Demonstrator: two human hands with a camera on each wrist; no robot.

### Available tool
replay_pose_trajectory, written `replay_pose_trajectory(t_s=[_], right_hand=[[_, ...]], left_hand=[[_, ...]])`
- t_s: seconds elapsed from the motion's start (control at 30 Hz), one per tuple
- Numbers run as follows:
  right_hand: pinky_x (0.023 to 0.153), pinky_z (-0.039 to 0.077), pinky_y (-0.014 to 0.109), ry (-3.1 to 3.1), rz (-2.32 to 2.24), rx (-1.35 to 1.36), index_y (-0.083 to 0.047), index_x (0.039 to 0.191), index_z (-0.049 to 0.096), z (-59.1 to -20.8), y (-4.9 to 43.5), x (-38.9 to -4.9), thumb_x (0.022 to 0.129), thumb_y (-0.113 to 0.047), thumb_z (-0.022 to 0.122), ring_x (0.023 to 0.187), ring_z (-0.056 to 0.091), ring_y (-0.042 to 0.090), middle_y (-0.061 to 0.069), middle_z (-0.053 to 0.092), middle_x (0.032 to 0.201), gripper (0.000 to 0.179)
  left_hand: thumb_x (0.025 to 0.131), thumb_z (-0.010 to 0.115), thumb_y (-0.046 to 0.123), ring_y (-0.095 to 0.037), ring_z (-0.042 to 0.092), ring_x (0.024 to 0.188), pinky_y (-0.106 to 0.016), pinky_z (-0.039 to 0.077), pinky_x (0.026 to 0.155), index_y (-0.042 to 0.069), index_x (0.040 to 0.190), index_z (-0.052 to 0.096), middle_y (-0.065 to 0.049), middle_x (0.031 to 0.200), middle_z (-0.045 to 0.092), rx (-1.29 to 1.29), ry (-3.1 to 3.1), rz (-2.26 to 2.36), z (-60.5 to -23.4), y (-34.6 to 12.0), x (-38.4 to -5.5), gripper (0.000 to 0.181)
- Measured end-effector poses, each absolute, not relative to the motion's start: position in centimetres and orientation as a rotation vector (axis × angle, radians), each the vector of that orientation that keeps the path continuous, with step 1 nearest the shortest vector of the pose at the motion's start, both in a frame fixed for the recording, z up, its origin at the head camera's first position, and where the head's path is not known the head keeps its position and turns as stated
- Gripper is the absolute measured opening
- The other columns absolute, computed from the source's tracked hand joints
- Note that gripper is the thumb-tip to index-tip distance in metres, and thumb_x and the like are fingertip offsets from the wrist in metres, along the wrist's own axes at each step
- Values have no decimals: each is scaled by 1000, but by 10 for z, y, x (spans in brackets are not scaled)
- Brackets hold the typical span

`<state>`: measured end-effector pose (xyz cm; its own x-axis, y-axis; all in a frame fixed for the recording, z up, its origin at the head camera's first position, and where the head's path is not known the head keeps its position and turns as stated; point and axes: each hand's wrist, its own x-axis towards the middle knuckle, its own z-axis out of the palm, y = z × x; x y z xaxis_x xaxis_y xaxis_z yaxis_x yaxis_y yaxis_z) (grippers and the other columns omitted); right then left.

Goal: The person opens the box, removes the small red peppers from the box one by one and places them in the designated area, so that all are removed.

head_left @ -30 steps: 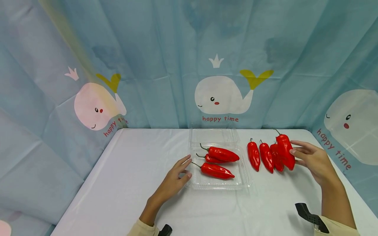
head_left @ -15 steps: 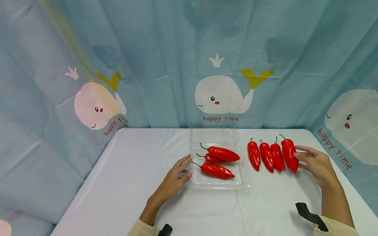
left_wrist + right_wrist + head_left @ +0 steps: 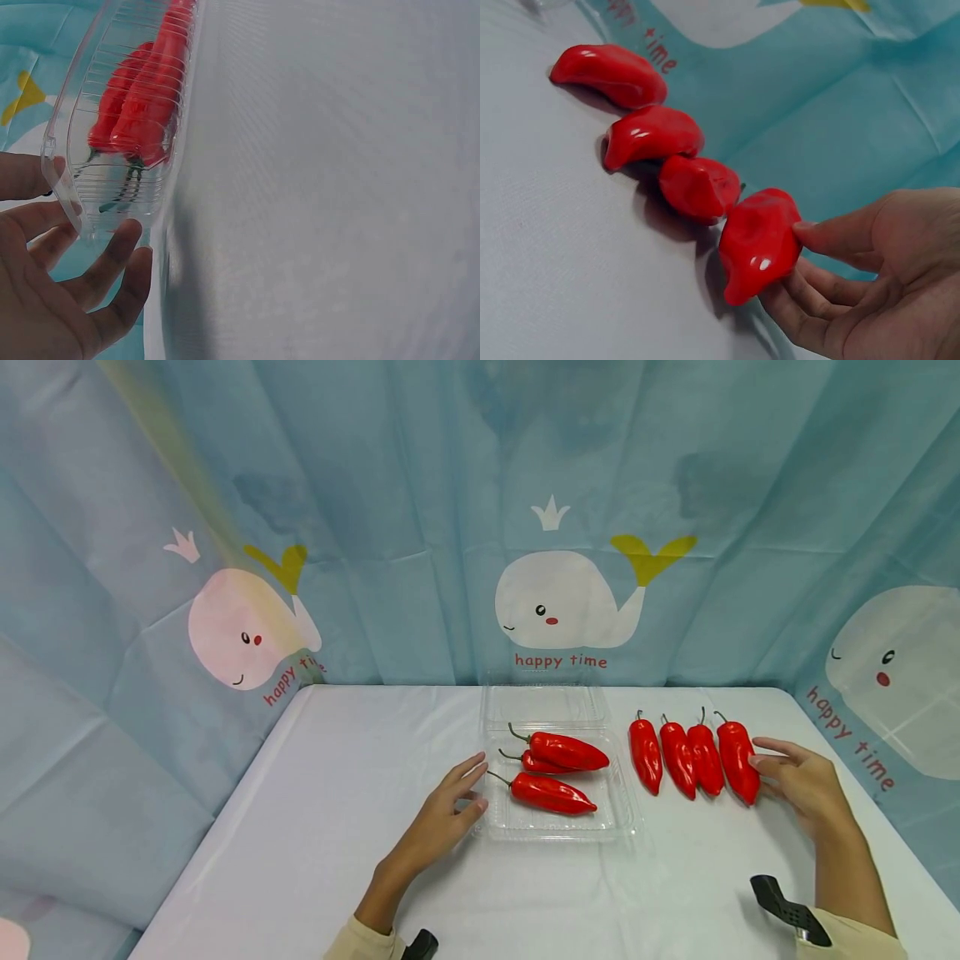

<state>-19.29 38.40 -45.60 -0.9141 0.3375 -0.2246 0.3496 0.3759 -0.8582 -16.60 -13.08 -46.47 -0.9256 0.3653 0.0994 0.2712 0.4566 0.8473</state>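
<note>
At the right end of a row of red peppers, my right hand pinches a glossy red chili pepper. The thumb presses one side of it and fingers curl beneath the other, as the right wrist view shows. This pepper's stem points to the back curtain. My left hand has loosely bent fingers touching the left edge of a clear plastic clamshell box. In the left wrist view, fingertips lie right at the box's rim. Inside the box lie a front pepper and two overlapping peppers behind it.
Left of the held pepper, a second pepper, a third pepper and a fourth pepper lie side by side. The box's lid is folded back toward the blue whale-print curtain. White cloth covers the table.
My right hand has lowered the pepper and brought it slightly toward me and to the right, uncovering the neighbouring pepper. The left hand and the box have not moved.
</note>
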Motion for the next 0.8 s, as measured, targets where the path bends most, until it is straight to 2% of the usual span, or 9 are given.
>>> replay_pose_trajectory(t_s=[0.13, 0.23, 0.3, 0.4, 0.5, 0.8], right_hand=[[74, 63, 25, 2578, -1617, 674, 4, 163, 33, -459, 385, -194, 110, -20, 50, 108, 61, 19, 37, 41, 158, 60], [72, 62, 24, 2577, -1599, 698, 3, 163, 34, -462, 386, -195, 110, -22, 50, 104, 60, 13, 37, 43, 157, 61], [71, 62, 23, 2584, -1585, 709, 2, 163, 35, -463, 386, -196, 110, -23, 49, 107, 61, 17, 36, 44, 157, 61], [69, 62, 22, 2590, -1582, 722, 2, 163, 35, -466, 386, -196, 110, -24, 49, 118, 62, 36, 36, 44, 156, 60], [67, 61, 22, 2586, -1587, 734, 2, 163, 34, -466, 386, -196, 110, -24, 48, 133, 54, 48, 36, 43, 157, 60], [68, 60, 19, 2593, -1574, 740, 2, 164, 32, -461, 384, -195, 109, -21, 45, 137, 51, 49, 36, 42, 159, 60]], left_hand=[[107, 58, 12, -34, 65, 126, -53, 58, 99, 5, 163, 41, -4, 173, 32, 569, 2604, 1479, -465, -131, -166, 58], [107, 59, 13, -32, 66, 125, -49, 58, 98, 4, 162, 42, -2, 173, 32, 576, 2611, 1471, -465, -131, -165, 58], [107, 59, 14, -31, 66, 124, -46, 58, 96, 4, 162, 43, -2, 173, 33, 582, 2616, 1468, -465, -132, -165, 58], [108, 59, 15, -30, 67, 124, -43, 58, 96, 4, 161, 43, -1, 173, 33, 586, 2620, 1462, -465, -132, -165, 57], [108, 59, 15, -30, 66, 124, -43, 58, 96, 4, 161, 43, -1, 173, 33, 587, 2623, 1459, -465, -132, -166, 57], [107, 60, 15, -30, 66, 124, -42, 58, 95, 4, 162, 43, 0, 173, 33, 587, 2617, 1467, -466, -132, -166, 58]])
